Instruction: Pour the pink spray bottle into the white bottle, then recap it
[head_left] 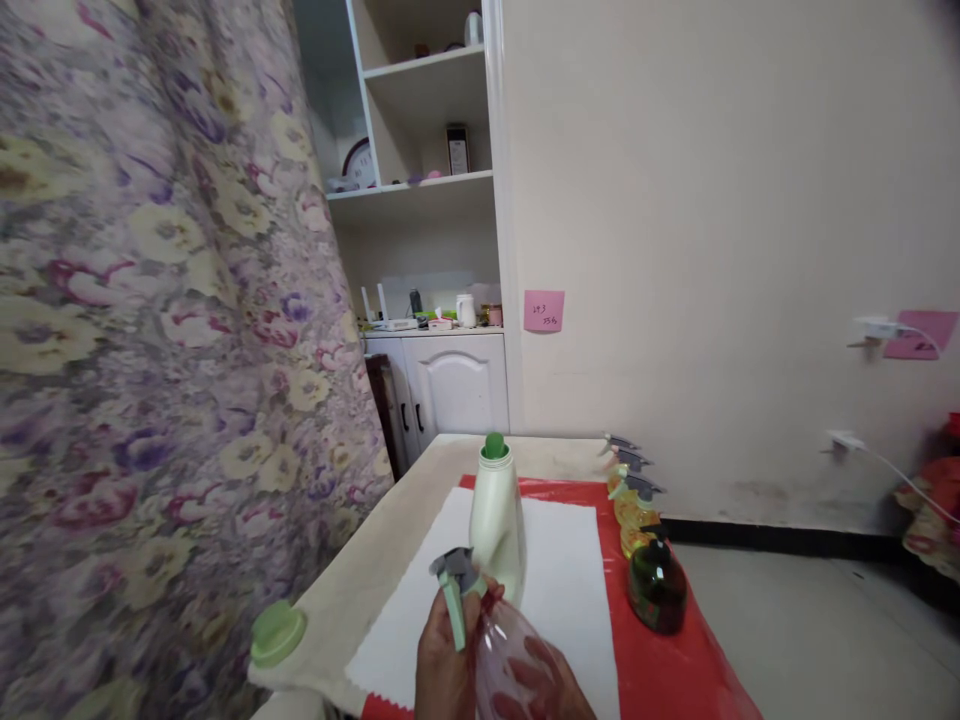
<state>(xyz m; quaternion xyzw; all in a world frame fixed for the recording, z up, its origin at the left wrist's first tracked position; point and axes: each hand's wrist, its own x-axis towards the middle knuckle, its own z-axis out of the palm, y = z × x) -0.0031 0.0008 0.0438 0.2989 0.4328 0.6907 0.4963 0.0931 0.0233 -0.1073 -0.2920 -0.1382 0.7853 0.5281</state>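
Observation:
A clear spray bottle [504, 655] with a grey and pale green trigger head [459, 570] is tilted between my hands at the near edge of the table. My left hand [442, 650] closes around the trigger head and neck. Around the bottle's see-through body wraps my right hand [555, 680], partly visible through the plastic. Just beyond them stands a pale green jug [495, 520], upright, with a darker green spout in its open mouth. The lower part of the jug is hidden behind my hands and the bottle. No liquid can be made out in the spray bottle.
White paper [566, 570] lies over a red sheet [637, 670] on the table. Along the right edge stand a dark green pump bottle [658, 590] and several yellow spray bottles [634, 525]. A green cap [277, 632] sits at the near left corner. Floral curtains [172, 350] hang left.

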